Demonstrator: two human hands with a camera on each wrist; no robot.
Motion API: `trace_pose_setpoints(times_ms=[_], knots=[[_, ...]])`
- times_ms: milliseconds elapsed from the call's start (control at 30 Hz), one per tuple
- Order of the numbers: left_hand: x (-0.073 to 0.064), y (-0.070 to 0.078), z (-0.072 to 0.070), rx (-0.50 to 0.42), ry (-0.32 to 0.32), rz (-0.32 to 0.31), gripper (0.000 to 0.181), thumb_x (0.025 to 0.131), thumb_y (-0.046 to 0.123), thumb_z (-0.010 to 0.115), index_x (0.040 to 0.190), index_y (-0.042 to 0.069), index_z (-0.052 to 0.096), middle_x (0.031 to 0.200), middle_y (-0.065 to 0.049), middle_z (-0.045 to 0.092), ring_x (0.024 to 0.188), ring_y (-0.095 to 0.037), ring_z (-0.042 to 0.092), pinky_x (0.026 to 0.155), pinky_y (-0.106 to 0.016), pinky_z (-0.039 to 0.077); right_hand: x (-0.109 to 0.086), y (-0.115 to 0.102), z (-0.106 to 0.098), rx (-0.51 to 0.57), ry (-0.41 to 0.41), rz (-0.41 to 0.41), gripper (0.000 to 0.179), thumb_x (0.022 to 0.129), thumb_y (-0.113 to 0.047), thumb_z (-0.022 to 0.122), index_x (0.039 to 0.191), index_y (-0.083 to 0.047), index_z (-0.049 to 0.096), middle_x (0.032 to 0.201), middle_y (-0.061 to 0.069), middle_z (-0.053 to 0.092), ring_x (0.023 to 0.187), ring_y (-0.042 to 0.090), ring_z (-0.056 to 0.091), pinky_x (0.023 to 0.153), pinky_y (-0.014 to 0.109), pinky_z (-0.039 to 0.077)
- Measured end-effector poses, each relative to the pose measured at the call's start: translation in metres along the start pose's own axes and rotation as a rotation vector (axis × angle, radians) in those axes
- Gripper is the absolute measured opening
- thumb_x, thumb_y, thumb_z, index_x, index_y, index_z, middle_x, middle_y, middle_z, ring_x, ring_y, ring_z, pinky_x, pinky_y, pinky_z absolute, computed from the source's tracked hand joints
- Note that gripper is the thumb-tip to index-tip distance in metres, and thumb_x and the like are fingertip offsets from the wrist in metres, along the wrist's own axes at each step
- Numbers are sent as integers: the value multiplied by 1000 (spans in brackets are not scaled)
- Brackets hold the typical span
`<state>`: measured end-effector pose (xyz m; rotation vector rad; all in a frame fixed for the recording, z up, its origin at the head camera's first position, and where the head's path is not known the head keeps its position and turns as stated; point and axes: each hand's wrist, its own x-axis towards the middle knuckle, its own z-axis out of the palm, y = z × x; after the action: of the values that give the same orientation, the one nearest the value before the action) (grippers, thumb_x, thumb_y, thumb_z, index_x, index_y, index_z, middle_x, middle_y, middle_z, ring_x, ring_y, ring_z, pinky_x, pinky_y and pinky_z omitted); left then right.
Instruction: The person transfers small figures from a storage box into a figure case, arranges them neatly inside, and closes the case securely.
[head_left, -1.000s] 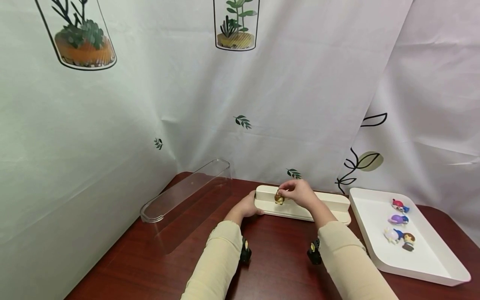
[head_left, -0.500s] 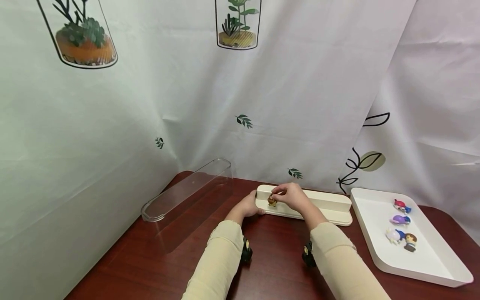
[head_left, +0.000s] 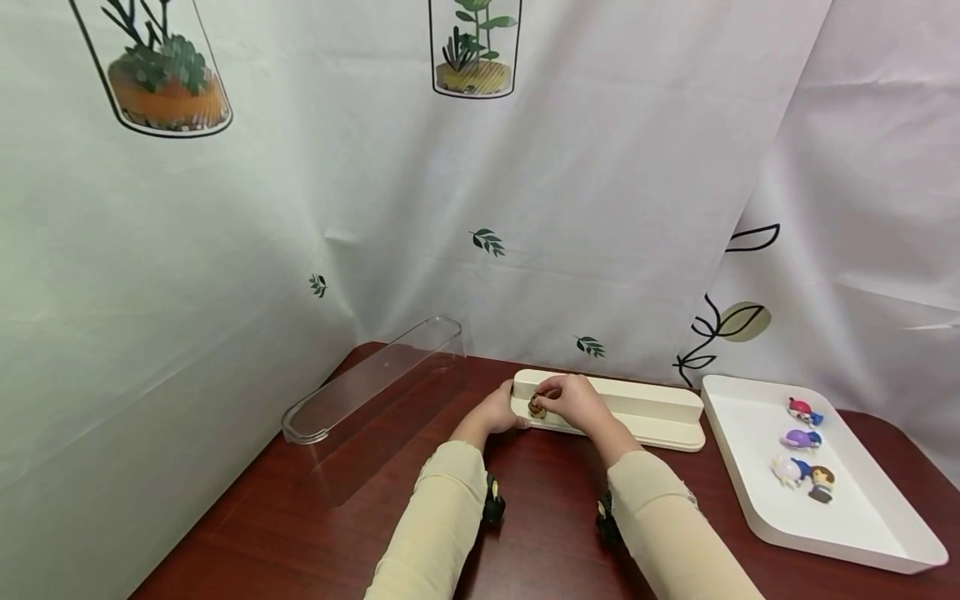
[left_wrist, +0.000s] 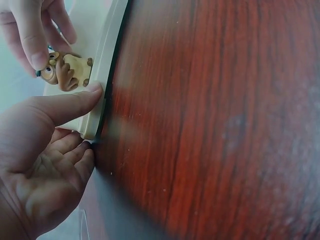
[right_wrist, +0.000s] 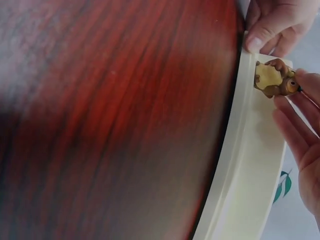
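Note:
My right hand [head_left: 577, 403] pinches a small brown owl figurine [left_wrist: 76, 69] by its head, between thumb and fingers. The owl has a pale yellow belly and round eyes. It stands upright at the left end of a long cream stepped display stand [head_left: 663, 410], in front of the raised step. My left hand [head_left: 495, 408] grips that same end of the stand. In the left wrist view its thumb [left_wrist: 82, 102] presses on the front edge, close beside the owl's feet, with the other fingers curled at the stand's end.
A clear plastic cover [head_left: 375, 383] stands on the dark red wooden table [head_left: 547, 533] at the left. To the right, a white tray [head_left: 847, 533] holds several small figurines [head_left: 801, 439]. A printed white curtain [head_left: 570, 208] hangs behind the table.
My right hand has carried the owl leftward along the stand and slightly lower, to its left end. The left hand keeps its grip in the same place.

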<state>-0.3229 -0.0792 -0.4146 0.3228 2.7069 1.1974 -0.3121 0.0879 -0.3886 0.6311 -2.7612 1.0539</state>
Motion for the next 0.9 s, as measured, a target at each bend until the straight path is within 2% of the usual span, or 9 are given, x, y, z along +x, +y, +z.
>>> trace_pose_setpoints(times_ms=[233,567,767,900], knots=[[3,0,-2,1,0,-9,84,77,13,77,142,-1,26,133,-18,44,117,-27,45,97,-40,36,1,-4,1,-34,52,-65,9,78,-8,73,86,-7,70,90,2,60,78,17,62,70,33,49],[0,-1,-2,-9,-4,-16,86,77,15,77,143,0,24,137,-18,41,121,-29,43,98,-41,35,2,-5,5,-83,58,-27,9,79,-13,74,85,-11,68,88,-1,57,78,16,61,69,33,49],[-2,-1,1,-20,3,-7,86,77,14,77,143,-1,25,135,-18,43,120,-29,43,98,-41,35,-4,3,3,4,72,-29,11,81,-11,72,91,-10,68,93,1,60,83,19,63,72,35,49],[-2,0,1,-32,8,-11,86,76,13,77,142,-2,25,135,-19,42,122,-30,42,99,-42,34,-8,7,-9,22,85,-43,15,82,-10,70,97,-8,68,98,5,62,86,23,63,72,37,50]])
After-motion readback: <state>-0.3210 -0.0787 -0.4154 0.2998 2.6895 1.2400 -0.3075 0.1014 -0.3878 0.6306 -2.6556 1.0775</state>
